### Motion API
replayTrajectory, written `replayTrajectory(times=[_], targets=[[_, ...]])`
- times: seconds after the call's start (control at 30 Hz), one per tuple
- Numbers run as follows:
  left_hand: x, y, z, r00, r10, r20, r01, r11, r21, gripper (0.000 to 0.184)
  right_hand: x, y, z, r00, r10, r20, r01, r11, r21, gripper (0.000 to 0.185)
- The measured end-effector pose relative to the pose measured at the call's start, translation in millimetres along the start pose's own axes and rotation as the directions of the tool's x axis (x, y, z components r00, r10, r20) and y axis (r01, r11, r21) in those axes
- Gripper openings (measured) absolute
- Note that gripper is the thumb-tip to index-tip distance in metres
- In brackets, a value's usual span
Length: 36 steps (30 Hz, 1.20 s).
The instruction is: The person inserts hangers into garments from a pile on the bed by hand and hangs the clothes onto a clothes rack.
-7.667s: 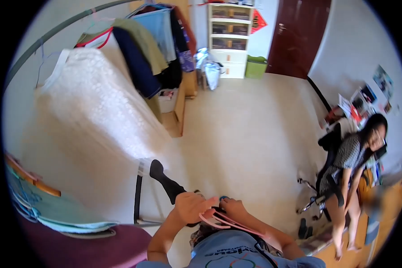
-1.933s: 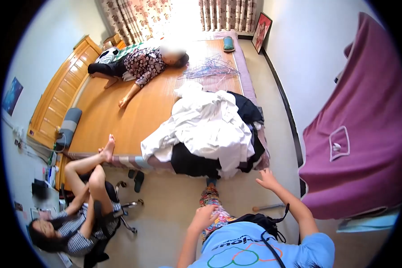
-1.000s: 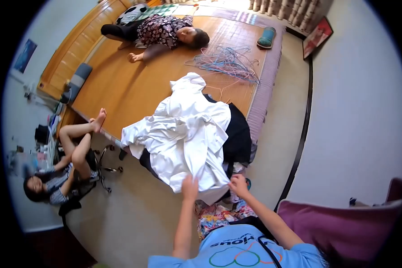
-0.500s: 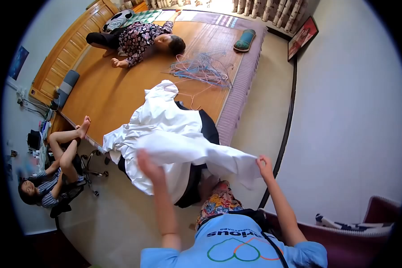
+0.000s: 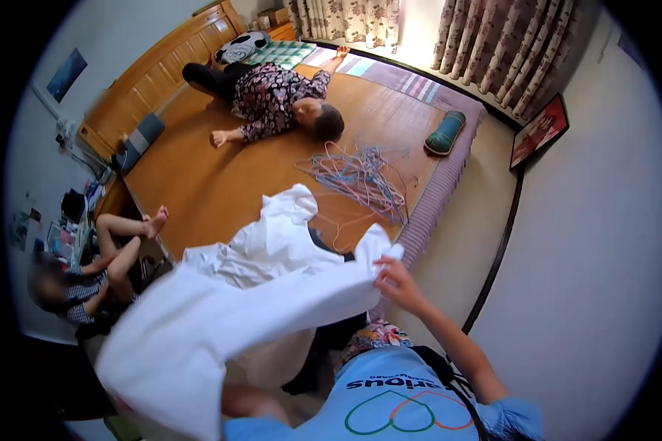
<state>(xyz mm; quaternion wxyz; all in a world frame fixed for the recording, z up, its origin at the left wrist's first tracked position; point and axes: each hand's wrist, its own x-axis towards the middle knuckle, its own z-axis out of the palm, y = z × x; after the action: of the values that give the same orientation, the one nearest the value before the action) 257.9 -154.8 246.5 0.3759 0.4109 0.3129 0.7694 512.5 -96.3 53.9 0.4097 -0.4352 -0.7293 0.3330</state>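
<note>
A large white garment (image 5: 257, 309) is stretched out in front of me, its left part billowing toward the camera. My right hand (image 5: 397, 283) is closed, pinching its right end near the bed's edge. Only the forearm of my left arm shows, at the lower middle; my left hand is hidden behind the white cloth. More white clothing (image 5: 290, 213) lies beneath it on the near corner of the bed, with dark cloth (image 5: 320, 239) partly showing under it. A pink hanger (image 5: 342, 229) lies beside this clothing.
A tangled heap of hangers (image 5: 364, 176) lies on the bed mat (image 5: 198, 184). One person (image 5: 272, 99) lies on the bed; another sits at the left, a bare foot (image 5: 154, 220) at its edge. A green bolster (image 5: 446, 132) lies at the far right corner. A framed picture (image 5: 541, 132) leans on the wall.
My right hand has moved left and stays on the white garment. The cloth has swung out to the left and now covers my left hand. The view has shifted.
</note>
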Motion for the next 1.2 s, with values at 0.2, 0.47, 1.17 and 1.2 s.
replayTrajectory(times=[0.2, 0.47, 1.17, 1.2], targets=[[-20.1, -67.2, -3.0, 0.951, -0.307, 0.022, 0.305, 0.929, -0.208, 0.036, -1.8, 75.1, 53.8, 0.631, 0.370, 0.682, -0.185, 0.925, -0.331, 0.019], [-62.7, -130.3, 15.6, 0.843, -0.530, 0.089, 0.491, 0.691, -0.531, 0.030, 49.6, 147.0, 81.6, 0.164, 0.276, 0.947, 0.330, 0.890, -0.316, 0.027], [-68.7, -238.5, 172.1, 0.586, -0.612, -0.532, 0.286, 0.770, -0.571, 0.027, 171.1, 412.9, 111.1, 0.166, 0.569, 0.805, 0.404, 0.706, -0.582, 0.059], [-70.0, -240.9, 175.5, 0.596, -0.589, -0.545, 0.239, 0.779, -0.580, 0.026, 168.0, 429.2, 119.7, 0.028, 0.624, 0.781, 0.435, 0.696, -0.572, 0.058]])
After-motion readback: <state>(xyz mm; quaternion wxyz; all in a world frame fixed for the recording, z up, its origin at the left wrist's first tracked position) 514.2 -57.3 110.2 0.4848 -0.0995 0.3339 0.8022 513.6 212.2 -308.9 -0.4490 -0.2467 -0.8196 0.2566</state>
